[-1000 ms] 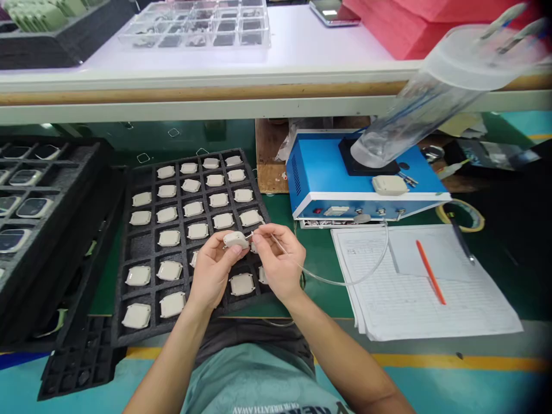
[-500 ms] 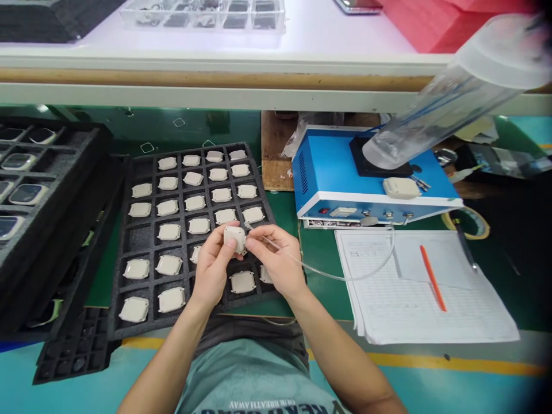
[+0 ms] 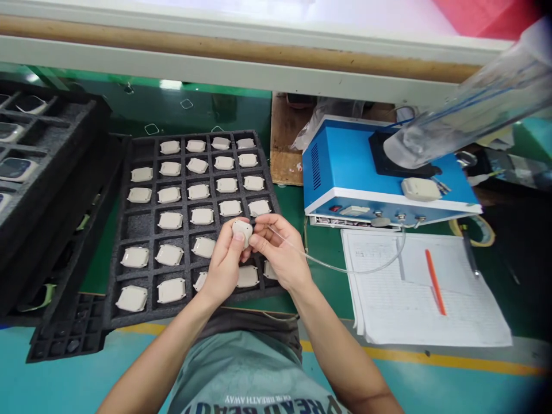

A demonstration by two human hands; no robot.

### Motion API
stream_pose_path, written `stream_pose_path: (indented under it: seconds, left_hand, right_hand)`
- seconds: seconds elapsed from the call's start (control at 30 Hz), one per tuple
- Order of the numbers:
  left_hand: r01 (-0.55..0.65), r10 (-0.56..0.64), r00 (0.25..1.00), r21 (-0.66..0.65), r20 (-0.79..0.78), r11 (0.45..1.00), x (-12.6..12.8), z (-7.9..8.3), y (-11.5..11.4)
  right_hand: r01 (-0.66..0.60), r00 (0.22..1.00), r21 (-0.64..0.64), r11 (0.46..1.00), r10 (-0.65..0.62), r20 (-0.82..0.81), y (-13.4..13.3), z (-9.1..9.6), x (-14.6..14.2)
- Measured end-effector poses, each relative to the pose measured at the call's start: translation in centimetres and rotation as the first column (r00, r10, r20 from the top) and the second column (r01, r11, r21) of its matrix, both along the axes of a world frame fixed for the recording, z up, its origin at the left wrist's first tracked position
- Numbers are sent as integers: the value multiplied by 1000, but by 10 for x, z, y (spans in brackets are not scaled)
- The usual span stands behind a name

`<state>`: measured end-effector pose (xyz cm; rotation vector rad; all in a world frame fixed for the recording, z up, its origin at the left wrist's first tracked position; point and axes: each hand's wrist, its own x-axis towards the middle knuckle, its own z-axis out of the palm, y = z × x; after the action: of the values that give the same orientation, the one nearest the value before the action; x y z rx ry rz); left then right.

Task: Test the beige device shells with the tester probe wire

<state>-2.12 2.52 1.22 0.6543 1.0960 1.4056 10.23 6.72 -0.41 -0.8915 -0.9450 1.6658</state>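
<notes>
My left hand point(image 3: 222, 264) is closed around a cream-white watch case point(image 3: 242, 229), thumb on its near face. Close against it on the right, my right hand point(image 3: 282, 253) pinches the end of a thin clear tube point(image 3: 340, 268); its fingertips are at the case's right edge. Fingers hide the tube's tip, so I cannot tell whether it touches the case. The tube curves to a blue box point(image 3: 345, 155) with ports on its front. Below both hands lies a black foam tray point(image 3: 137, 227) holding several similar cases, one of them a white case point(image 3: 131, 299) at the near left corner.
Stacked black foam trays point(image 3: 56, 190) with screened watches stand at the left. On the right lie paper sheets point(image 3: 388, 316), an orange stick point(image 3: 435, 282), a pen point(image 3: 470, 253) and a tape roll point(image 3: 487, 233). A clear cylinder point(image 3: 414, 146) rises from the box. A shelf edge point(image 3: 215, 69) spans above.
The head view has shifted and tilted slightly. In my left hand the case has turned, with its face now at a different angle. My right hand stays beside it with the tube.
</notes>
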Motion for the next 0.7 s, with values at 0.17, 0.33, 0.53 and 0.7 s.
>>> stream_pose_path:
  seconds: [0.17, 0.33, 0.53, 0.7]
  left_hand:
    - [-47, 53, 976, -32, 213, 998, -4, 7, 6]
    - [-146, 145, 987, -4, 70, 989, -8, 3, 2]
    - [-135, 136, 988, 15, -74, 991, -6, 1, -2]
    - [-95, 98, 990, 27, -105, 995, -4, 2, -2]
  right_hand:
    - [272, 941, 305, 913, -318, 115, -5, -2, 2]
    - [285, 895, 531, 798, -420, 150, -12, 3, 0]
    - [285, 903, 548, 787, -412, 122, -14, 2, -5]
    - [284, 915, 538, 794, -392, 96, -11, 3, -4]
